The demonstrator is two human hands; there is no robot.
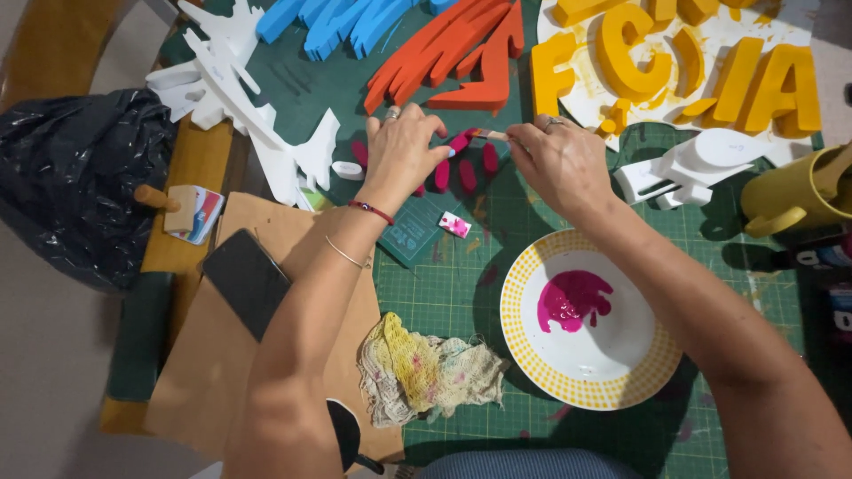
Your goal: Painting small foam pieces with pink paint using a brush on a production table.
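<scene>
1. Left hand [404,151]: grip closed, fingertips pinched on a small pink-painted oblong foam piece [460,140], lifted just above the green gridded cutting mat [461,293] at the far middle of the bench.
2. Right hand [559,164]: grip closed on a thin paintbrush [490,135]; the brush tip touches the held pink piece.
3. More pink oblong pieces [468,175] lie in a row on the mat directly under the hands; one white unpainted oblong [347,169] lies left of them.
4. White round plate with yellow dotted rim [532,355], near right of the hands, holds a glossy puddle of magenta paint [573,300].
5. Crumpled stained cloth rag [426,372], loosely woven, lies left of the plate, near edge.
6. Far side: thick yellow foam letters [621,53] on a white sheet, orange foam shapes [453,53], blue foam shapes [337,22], white cut-out foam shapes [248,106].
7. Black phone [247,279] rests on brown cardboard [204,372], left.
</scene>
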